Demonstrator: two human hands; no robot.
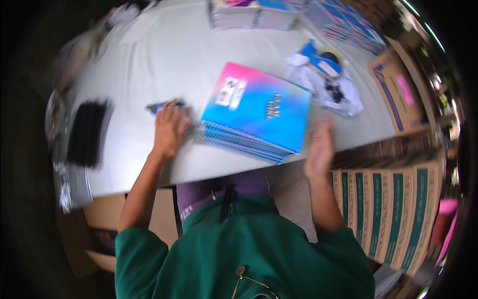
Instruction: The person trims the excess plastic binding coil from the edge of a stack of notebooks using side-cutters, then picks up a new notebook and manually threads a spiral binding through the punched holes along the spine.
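A stack of spiral-bound notebooks point(259, 107) with pink-and-blue covers lies in front of me, its wire spines toward me. To its left, my left hand point(171, 129) rests with fingers apart at the table. Its fingertips are at a small dark-blue object point(164, 106), too blurred to name, and the hand partly covers it. My right hand point(320, 147) is open beside the stack's right edge, fingers stretched out and together, slightly blurred. Whether it touches the notebooks I cannot tell.
On the white table point(144, 65), a pile of black strips or spines point(89, 133) lies left. A blue tape dispenser point(321, 62) sits on a white plastic bag point(351, 97) at right. More notebook stacks point(254, 19) stand at the back. Cardboard boxes point(388, 209) stand lower right.
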